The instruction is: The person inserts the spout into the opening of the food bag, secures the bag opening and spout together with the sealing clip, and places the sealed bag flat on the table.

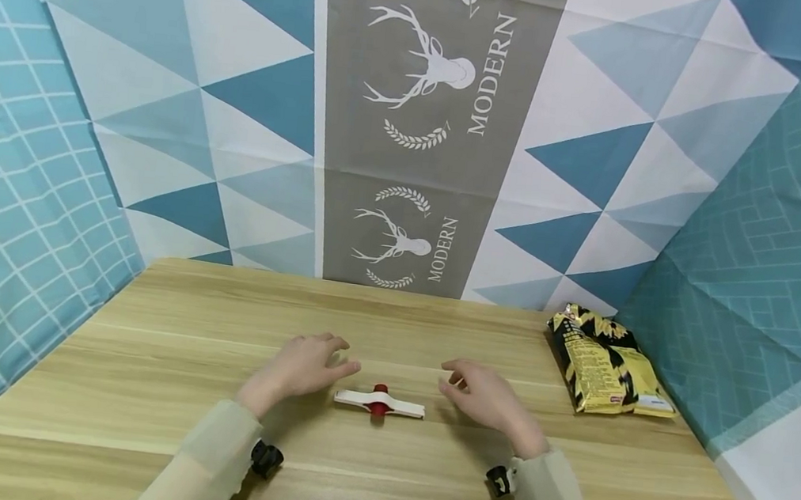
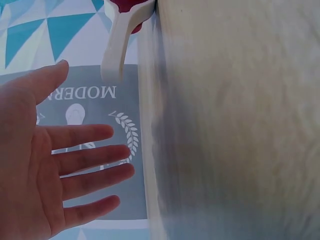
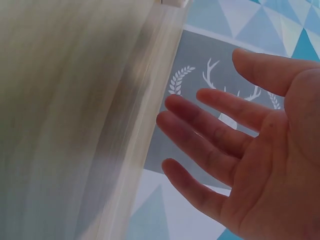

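Observation:
A slim white tool (image 1: 352, 397) with a red round piece (image 1: 378, 410) at its middle lies crosswise on the wooden table; I cannot tell its exact kind. My left hand (image 1: 303, 367) hovers just left of it, fingers spread and relaxed, touching nothing. To the right of the tool my right hand (image 1: 486, 398) is held over the table, its fingers slightly bent and holding nothing. In the left wrist view, one white arm of the tool (image 2: 117, 47) points toward the thumb side of the palm. The right wrist view catches only a sliver of white at its top edge.
A yellow and black snack packet (image 1: 604, 375) lies at the table's right side, near the back. Patterned cloth (image 1: 411, 124) hangs behind the wooden table (image 1: 351, 484), with blue tiled-print cloth (image 1: 16, 145) on the left. Each wrist wears a small black device (image 1: 266, 458).

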A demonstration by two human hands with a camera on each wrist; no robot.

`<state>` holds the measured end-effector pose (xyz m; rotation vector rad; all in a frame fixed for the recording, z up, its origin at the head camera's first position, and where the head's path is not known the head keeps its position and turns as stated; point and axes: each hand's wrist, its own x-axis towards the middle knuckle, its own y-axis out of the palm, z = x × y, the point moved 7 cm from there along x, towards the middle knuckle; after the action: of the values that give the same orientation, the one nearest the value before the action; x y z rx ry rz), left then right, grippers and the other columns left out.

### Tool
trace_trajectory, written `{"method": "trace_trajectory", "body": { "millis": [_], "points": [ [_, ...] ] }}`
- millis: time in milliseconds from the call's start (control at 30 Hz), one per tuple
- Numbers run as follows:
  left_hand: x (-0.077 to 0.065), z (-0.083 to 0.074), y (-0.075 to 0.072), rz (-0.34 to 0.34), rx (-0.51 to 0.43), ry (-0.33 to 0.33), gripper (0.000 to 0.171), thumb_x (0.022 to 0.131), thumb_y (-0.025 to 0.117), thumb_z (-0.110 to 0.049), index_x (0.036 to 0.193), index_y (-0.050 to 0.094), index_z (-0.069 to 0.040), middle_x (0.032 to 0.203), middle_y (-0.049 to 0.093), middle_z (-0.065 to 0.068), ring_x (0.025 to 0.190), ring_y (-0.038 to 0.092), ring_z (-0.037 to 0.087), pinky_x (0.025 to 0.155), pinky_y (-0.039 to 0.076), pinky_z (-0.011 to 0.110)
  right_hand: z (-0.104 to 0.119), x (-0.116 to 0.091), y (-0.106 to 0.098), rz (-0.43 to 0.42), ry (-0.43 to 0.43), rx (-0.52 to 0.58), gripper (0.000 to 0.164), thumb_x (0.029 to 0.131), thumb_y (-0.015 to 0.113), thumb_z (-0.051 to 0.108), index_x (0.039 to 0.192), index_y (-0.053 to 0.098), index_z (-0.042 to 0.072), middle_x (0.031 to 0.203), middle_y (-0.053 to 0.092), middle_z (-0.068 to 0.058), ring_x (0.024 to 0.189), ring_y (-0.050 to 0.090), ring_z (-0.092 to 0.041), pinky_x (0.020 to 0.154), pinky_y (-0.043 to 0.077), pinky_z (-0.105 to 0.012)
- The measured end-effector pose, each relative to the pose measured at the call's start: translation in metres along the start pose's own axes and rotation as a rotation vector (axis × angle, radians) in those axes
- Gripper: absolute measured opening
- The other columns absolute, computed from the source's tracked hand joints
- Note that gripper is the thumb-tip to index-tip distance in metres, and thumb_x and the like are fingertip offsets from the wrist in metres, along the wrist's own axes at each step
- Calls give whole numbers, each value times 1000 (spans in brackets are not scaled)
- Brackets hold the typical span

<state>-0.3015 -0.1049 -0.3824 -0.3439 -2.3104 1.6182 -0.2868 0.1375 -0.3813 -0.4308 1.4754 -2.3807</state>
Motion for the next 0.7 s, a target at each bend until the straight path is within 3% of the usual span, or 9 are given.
{"method": "trace_trajectory", "body": {
  "millis": [267, 700],
  "points": [
    [-1, -9, 2, 16, 14, 53, 48, 87, 55, -45, 116, 59, -8, 116, 61, 10, 102, 59, 28, 91, 41, 48, 6, 0, 8, 78, -30, 21, 38, 90, 55, 27, 121, 54, 5, 93, 64, -3, 81, 59, -15, 71, 47, -35],
    [-1, -19, 9, 57, -80, 97, 37, 87, 58, -37, 110, 62, -8, 103, 65, 6, 92, 62, 22, 81, 46, 41, 22, 4, 18, 134, -85, 32, 33, 88, 58, 25, 115, 60, 6, 91, 65, -1, 81, 59, -13, 72, 47, -33]
  ]
}}
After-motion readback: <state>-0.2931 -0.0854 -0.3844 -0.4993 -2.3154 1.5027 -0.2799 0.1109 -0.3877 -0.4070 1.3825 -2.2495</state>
